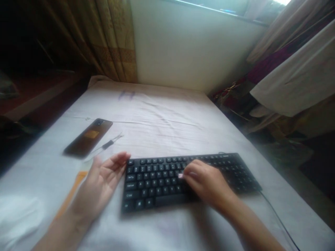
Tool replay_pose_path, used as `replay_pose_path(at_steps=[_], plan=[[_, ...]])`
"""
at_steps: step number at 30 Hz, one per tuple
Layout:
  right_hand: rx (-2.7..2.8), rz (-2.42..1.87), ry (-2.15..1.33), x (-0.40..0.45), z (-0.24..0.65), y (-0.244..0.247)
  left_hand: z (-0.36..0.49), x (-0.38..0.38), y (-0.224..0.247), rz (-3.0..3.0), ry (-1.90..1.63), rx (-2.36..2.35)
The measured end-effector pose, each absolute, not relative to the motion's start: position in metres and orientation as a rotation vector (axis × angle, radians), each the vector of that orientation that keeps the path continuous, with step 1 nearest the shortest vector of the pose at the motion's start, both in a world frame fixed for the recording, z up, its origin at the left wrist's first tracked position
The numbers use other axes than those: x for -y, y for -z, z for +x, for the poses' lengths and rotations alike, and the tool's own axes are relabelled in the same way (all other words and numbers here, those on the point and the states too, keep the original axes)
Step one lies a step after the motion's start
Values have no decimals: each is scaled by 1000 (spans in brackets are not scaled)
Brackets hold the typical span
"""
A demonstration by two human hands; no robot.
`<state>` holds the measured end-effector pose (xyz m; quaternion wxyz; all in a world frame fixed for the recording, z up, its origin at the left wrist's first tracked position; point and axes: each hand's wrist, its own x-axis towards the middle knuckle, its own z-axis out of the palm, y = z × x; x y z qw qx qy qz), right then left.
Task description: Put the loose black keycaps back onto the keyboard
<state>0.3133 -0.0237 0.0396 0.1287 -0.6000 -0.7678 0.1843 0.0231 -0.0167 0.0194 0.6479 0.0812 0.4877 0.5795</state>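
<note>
A black keyboard [162, 181] lies on the pale sheet, its keys facing up. My left hand [98, 184] is open, palm turned toward the keyboard, with the fingertips at its upper left corner. Over the middle keys, my right hand [205, 177] is closed in a pinch. From between its fingertips pokes a small pale pink-white piece [180, 176], too blurred to name. The right hand and forearm cover part of the keys to the right of centre.
Beyond my left hand lie a dark phone [90, 137] and a small black piece with thin metal ends [108, 144]. An orange strip [69, 195] runs partly beneath that hand. White cloth [19, 218] sits lower left; a cable [280, 218] trails right.
</note>
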Motion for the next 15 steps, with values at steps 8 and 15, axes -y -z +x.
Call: replay_pose_path(at_steps=[8,15], plan=[[2192,-1878,-449,25,341,-43,28,13,-26,143,-1320,-1188],[2170,-1980,-349,27,369,-45,31,13,-31,128,-1315,-1220]])
